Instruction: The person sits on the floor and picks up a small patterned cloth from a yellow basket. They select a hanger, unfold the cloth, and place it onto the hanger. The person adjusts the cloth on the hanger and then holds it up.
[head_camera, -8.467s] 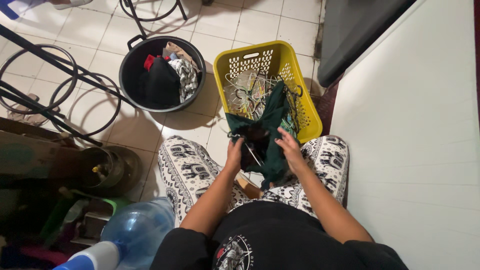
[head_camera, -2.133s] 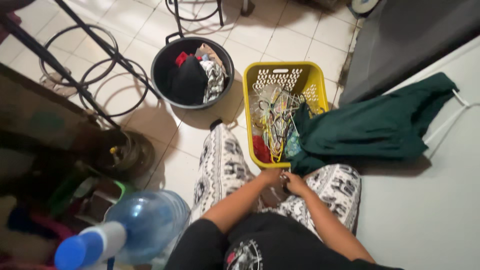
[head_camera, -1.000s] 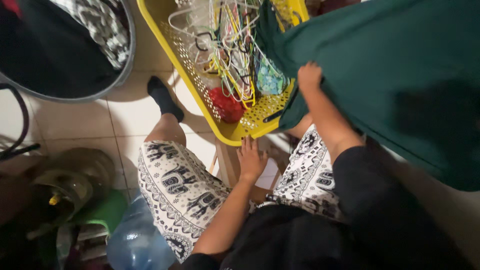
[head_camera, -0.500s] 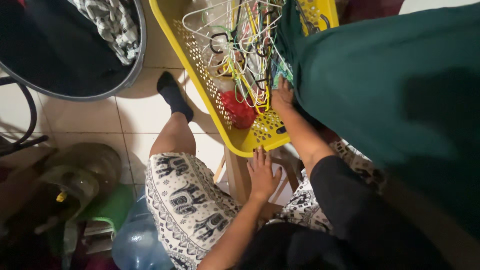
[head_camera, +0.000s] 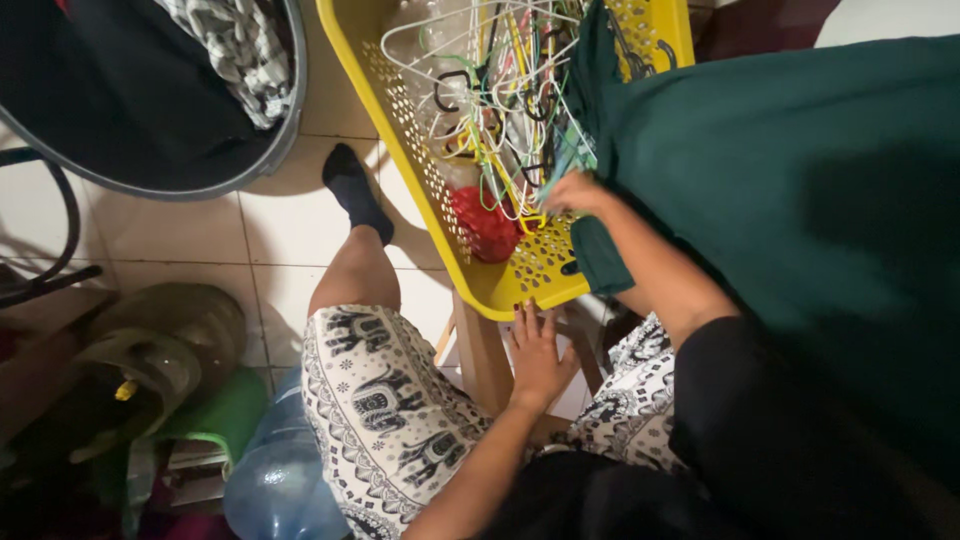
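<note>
Head view: I am watching the right hand (head_camera: 572, 190) reaching into the yellow basket (head_camera: 500, 285), fingers curling among the tangled wire hangers (head_camera: 500, 110); whether it is gripping one I cannot tell. The left hand (head_camera: 538, 352) is lying open and flat on the wooden stool (head_camera: 482, 355), touching the basket's near rim. I judge that the hangers, being interlocked, could lift together and snag the green garment (head_camera: 780, 180) draped beside them.
</note>
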